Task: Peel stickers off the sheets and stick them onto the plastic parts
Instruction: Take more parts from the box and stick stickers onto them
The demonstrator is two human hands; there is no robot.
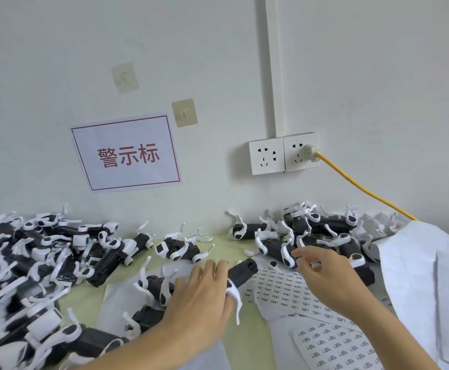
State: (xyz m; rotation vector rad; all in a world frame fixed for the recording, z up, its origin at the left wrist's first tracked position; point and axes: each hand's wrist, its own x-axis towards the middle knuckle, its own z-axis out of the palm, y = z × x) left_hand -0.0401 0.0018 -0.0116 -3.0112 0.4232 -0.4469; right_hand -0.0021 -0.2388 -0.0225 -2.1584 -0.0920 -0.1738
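My left hand (204, 297) grips a black plastic part (243, 272) with white legs just above the table; its black end sticks out to the upper right past my fingers. My right hand (325, 276) hovers over a sticker sheet (285, 289) printed with small labels. Its thumb and forefinger are curled together and pinch a small white bit, apparently a sticker, a short way right of the held part. A second sticker sheet (333, 345) lies nearer to me. Two more parts (154, 287) lie on white paper under my left forearm.
A big heap of black-and-white parts (31, 263) fills the left of the yellow-green table (226, 247). Another heap (311, 231) sits against the wall at back right. Blank white sheets (418, 276) curl up on the right. A yellow cable (365, 188) runs from the wall socket (282, 154).
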